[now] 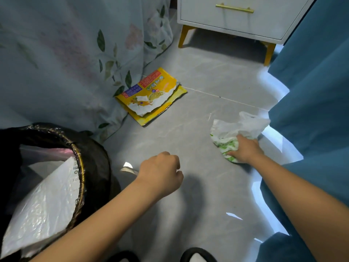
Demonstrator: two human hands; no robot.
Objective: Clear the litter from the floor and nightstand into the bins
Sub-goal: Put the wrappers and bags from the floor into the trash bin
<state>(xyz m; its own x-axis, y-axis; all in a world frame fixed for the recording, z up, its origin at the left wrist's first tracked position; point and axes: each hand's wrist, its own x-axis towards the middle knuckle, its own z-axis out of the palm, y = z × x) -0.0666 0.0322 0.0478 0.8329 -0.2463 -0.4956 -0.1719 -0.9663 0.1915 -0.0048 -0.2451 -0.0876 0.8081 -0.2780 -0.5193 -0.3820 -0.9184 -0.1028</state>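
The crumpled white-and-green plastic bag (234,133) lies on the grey floor (198,114) just beside the blue curtain (311,91); my right hand (243,150) grips it; my left hand (162,171) hovers fisted, empty, beside the black-lined bin (90,157); a torn yellow package (151,95) lies against the floral bedsheet (75,53), the nightstand (236,17) beyond.

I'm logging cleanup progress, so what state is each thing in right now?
Plastic bag: crumpled on the floor, gripped by the right hand.
Yellow package: torn, flat on the floor, untouched.
Bin: lined, open, white packaging inside.
Drawer: closed.
Left hand: fingers curled, holding nothing.
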